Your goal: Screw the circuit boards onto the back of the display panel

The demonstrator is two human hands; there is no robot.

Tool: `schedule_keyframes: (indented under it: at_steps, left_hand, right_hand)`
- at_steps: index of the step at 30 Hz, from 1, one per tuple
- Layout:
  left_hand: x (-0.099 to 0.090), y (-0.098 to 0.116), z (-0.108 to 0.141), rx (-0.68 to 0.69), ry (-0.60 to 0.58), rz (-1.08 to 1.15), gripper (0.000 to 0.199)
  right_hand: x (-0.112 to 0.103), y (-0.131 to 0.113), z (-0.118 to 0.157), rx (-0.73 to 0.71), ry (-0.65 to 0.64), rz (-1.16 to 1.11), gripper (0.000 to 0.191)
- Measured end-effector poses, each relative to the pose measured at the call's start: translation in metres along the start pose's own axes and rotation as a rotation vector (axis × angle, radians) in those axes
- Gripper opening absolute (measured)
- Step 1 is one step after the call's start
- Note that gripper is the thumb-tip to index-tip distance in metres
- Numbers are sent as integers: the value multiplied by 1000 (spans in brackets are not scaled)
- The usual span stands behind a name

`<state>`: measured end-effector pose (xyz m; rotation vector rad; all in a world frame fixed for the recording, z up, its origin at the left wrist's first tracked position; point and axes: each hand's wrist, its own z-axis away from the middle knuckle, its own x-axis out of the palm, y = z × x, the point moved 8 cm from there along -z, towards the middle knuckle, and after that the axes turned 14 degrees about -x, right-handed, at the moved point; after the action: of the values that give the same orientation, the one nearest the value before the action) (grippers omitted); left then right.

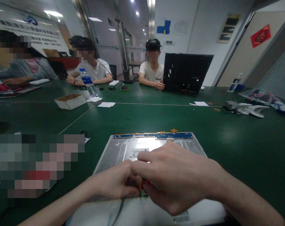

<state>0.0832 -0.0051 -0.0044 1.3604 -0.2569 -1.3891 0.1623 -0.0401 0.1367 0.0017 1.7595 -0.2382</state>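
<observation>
Panel, of silvery metal, lies flat on the green table in the head view, straight in front of the wearer. Along the panel's far edge runs a blue circuit strip, with a crumpled gold-coloured piece just behind its right half. A printed label sits on the panel's upper middle, partly covered by the right hand.

Both hands meet over the near part of the panel. The left hand comes in from the left, thumb and fingers curled beside the red wires and a small green piece; whether it grips them I cannot tell. The right hand arches above from the right, its fingers bent down toward the same spot and overlapping the left; its fingertips are hidden, so I cannot tell if they are closed on anything. A black cable runs toward the wearer from below the left hand.

Beyond the panel, a seated person has a hand at a big black casing. Far left of the panel are an open white box and a water bottle.
</observation>
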Motion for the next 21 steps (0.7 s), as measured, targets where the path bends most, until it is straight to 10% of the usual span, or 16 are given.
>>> schedule_keyframes:
  at_steps: [21]
  left_hand:
    - [-4,11,-1,-56,11,93,10]
  right_hand:
    - [0,-1,-1,-19,5,-3,19]
